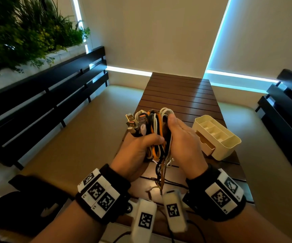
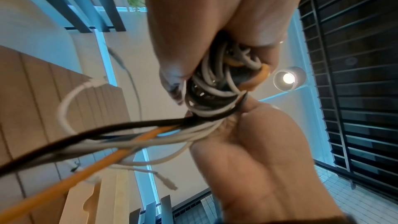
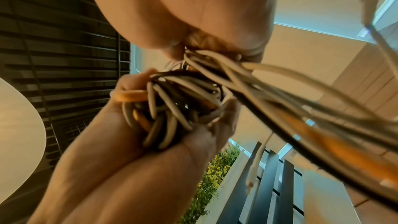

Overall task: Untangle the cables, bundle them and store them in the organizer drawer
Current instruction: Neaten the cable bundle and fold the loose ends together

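Observation:
A folded bundle of white, black and orange cables (image 1: 155, 128) is held upright above the near end of the slatted wooden table (image 1: 182, 92). My left hand (image 1: 141, 146) grips the bundle's lower left side, its thumb across the front. My right hand (image 1: 180, 137) grips the right side, thumb pointing up along the loops. USB plugs (image 1: 134, 121) stick out at the upper left. Loose cable ends (image 1: 159, 174) hang down onto the table. The wrist views show the bundle (image 2: 212, 91) (image 3: 172, 105) squeezed between both palms. The cream organizer (image 1: 218, 135) stands at the right, its small drawer (image 1: 205, 142) pulled open.
Dark slatted benches run along the left (image 1: 45, 102) and right (image 1: 285, 111) of the table. A planter with green plants (image 1: 27, 28) sits behind the left bench. A black bag (image 1: 27, 199) lies at the lower left. Window blinds hang behind the table.

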Demonstrator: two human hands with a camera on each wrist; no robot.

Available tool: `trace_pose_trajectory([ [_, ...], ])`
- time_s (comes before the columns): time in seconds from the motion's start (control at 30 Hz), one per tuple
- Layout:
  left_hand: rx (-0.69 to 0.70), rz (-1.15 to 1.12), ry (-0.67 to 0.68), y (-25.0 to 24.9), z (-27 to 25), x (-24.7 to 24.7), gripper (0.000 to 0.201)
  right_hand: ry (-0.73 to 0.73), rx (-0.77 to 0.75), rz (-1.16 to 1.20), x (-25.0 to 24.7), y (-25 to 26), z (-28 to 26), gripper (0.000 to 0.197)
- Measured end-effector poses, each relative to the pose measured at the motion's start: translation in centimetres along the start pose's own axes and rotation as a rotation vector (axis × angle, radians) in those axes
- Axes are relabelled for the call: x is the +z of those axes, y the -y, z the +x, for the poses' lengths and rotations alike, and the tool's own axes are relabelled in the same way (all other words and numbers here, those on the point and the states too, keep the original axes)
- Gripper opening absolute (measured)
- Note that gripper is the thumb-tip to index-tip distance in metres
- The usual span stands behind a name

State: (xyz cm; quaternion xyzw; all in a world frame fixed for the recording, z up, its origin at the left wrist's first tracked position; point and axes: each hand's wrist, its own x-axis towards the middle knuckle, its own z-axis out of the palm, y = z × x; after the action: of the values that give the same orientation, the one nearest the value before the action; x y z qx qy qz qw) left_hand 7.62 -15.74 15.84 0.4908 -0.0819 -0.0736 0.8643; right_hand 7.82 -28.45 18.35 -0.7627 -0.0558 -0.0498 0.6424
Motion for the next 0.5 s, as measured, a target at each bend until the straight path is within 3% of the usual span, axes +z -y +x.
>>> trace_pose_trajectory([
  [0.1,0.005,-0.046,0.012,0.1,-0.3,0.0,0.046,-0.007,-0.011,-0.071,-0.1,0.2,0.4,0.035],
  [0.27,0.020,-0.053,0.070,0.2,-0.5,0.3,0.046,0.067,-0.055,-0.262,-0.2,0.2,1.2,0.035],
  [0.4,-0.015,-0.026,0.089,0.2,-0.3,0.2,0.035,0.124,-0.025,-0.313,-0.1,0.7,0.8,0.038],
  [0.5,-0.018,-0.009,0.102,0.2,-0.4,0.2,0.024,0.127,-0.048,-0.491,-0.3,0.3,1.0,0.040],
])
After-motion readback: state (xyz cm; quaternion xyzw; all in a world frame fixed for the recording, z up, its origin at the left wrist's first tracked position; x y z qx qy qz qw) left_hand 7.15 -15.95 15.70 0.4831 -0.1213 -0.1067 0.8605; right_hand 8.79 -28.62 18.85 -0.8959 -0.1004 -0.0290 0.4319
